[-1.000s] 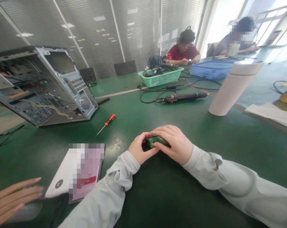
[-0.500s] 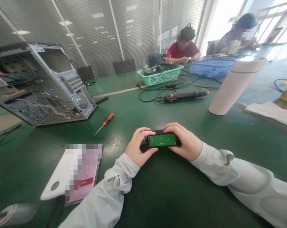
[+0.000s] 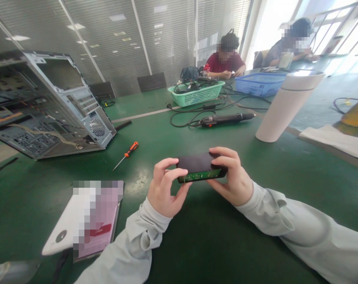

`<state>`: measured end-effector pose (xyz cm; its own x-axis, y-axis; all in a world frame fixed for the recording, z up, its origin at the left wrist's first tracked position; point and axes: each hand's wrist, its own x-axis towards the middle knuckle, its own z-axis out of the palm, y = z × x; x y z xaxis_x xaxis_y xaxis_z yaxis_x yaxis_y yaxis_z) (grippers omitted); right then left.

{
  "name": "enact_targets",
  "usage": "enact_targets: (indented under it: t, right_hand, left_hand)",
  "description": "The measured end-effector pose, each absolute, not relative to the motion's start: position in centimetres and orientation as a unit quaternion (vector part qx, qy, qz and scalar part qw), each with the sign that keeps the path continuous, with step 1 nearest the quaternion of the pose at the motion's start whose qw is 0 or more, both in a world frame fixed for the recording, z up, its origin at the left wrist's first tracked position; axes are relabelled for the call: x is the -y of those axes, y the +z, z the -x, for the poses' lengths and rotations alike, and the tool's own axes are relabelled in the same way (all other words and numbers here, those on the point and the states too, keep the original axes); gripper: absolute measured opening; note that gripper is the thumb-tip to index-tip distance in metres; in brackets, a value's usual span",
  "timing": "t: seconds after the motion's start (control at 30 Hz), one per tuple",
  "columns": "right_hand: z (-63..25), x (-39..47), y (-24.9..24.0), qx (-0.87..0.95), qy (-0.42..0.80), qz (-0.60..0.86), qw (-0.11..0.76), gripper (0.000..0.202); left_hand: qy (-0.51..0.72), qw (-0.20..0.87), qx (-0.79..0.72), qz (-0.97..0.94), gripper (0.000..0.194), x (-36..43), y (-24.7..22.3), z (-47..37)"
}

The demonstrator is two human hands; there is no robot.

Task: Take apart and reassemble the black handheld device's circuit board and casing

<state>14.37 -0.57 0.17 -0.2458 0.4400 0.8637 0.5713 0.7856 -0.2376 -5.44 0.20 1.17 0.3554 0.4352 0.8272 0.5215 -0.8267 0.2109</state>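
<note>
Between my two hands is a black plastic case [image 3: 195, 162], tilted so that its flat dark face shows. A green circuit board [image 3: 201, 175] is visible along its open near side. My left hand [image 3: 168, 187] grips the left end, with fingers on top and the thumb below. At the other end, my right hand [image 3: 233, 175] has its fingers over the top edge and its thumb underneath. An orange and black screwdriver [image 3: 131, 149] lies on the green table [image 3: 155, 134], left of and beyond my left hand.
An opened computer case [image 3: 57, 106] stands at left. Beyond my hands lie a corded electric screwdriver [image 3: 226, 119] and a pale tumbler [image 3: 288, 106]. Green [image 3: 196, 97] and blue baskets [image 3: 260, 83] sit farther back, near two people. A white and pink package [image 3: 87, 217] lies at lower left.
The black case has tipped in my hands: its flat dark face now shows and less of the green board is visible. My fingers have shifted on its top. The view has turned slightly right.
</note>
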Motion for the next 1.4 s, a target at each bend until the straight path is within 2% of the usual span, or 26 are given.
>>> enact_targets:
  t: [0.17,0.33,0.47,0.57,1.0,1.4]
  right_hand:
    - [-14.3,0.5,-0.6,0.772,0.057,0.369,0.515,0.044]
    - [-14.2,0.6,-1.2,0.745,0.15,0.435,0.484,0.037]
    - [-14.3,0.4,-1.4,0.723,0.219,0.457,0.469,0.035]
    - [-14.2,0.1,-1.6,0.716,0.239,0.442,0.484,0.033]
    - [-13.9,0.4,-1.2,0.701,0.352,0.432,0.446,0.032]
    - [-13.9,0.5,-0.9,0.716,0.384,0.419,0.406,0.039]
  left_hand:
    - [-0.465,-0.1,0.34,0.811,0.048,-0.3,1.0,5.9]
    - [-0.413,-0.27,0.416,0.764,0.022,-1.0,0.7,5.8]
    - [-0.378,-0.405,0.455,0.698,0.02,-1.9,0.1,5.6]
    - [-0.359,-0.467,0.455,0.668,0.024,-2.3,-0.3,5.7]
    - [-0.415,-0.582,0.467,0.521,0.044,-2.5,0.4,5.3]
    - [-0.46,-0.597,0.476,0.454,0.037,-2.6,-0.1,5.4]
